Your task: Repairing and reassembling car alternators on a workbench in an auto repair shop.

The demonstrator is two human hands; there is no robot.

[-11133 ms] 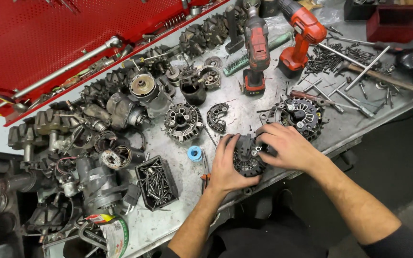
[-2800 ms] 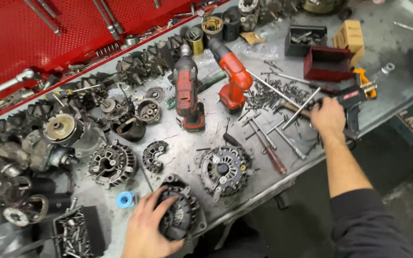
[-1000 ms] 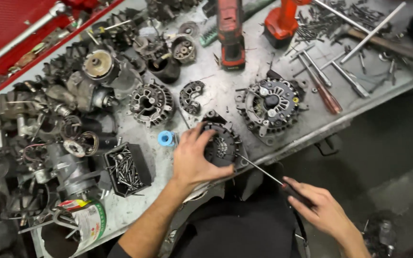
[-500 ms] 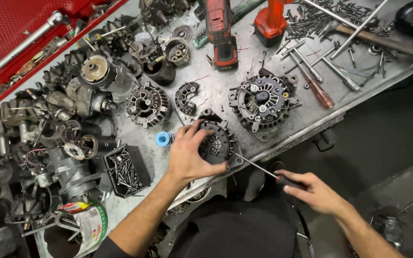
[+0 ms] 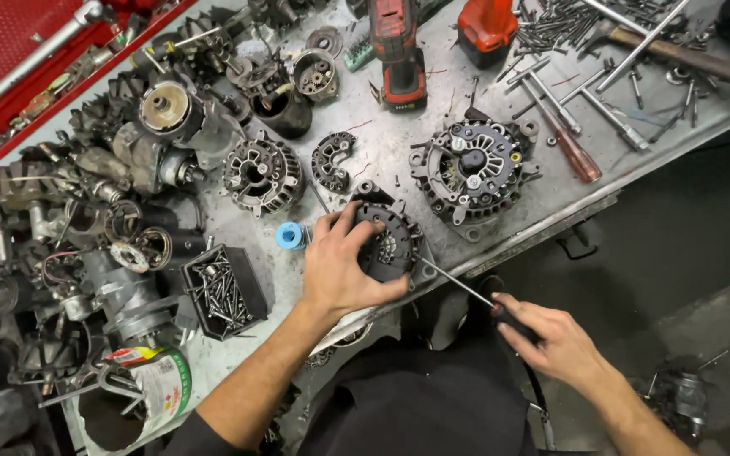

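A dark round alternator (image 5: 390, 241) lies near the front edge of the grey metal workbench (image 5: 433, 89). My left hand (image 5: 338, 268) lies over its left side and grips it. My right hand (image 5: 551, 338) is off the bench at the lower right, shut on the dark handle of a long thin screwdriver (image 5: 456, 283). The shaft slants up and left, with its tip at the alternator's lower right edge. A second, larger alternator (image 5: 473, 167) sits to the upper right, apart from both hands.
A small blue spool (image 5: 291, 236) sits just left of my left hand. A black tray of screws (image 5: 223, 291), several alternator parts (image 5: 259, 173), two red power tools (image 5: 394, 42), a red-handled screwdriver (image 5: 569, 148) and loose bolts crowd the bench. A red drawer (image 5: 10, 34) lies at the upper left.
My right hand reached to the far right of the bench, then came back holding the screwdriver. In the last second it has brought the tip up to the alternator under my left hand.
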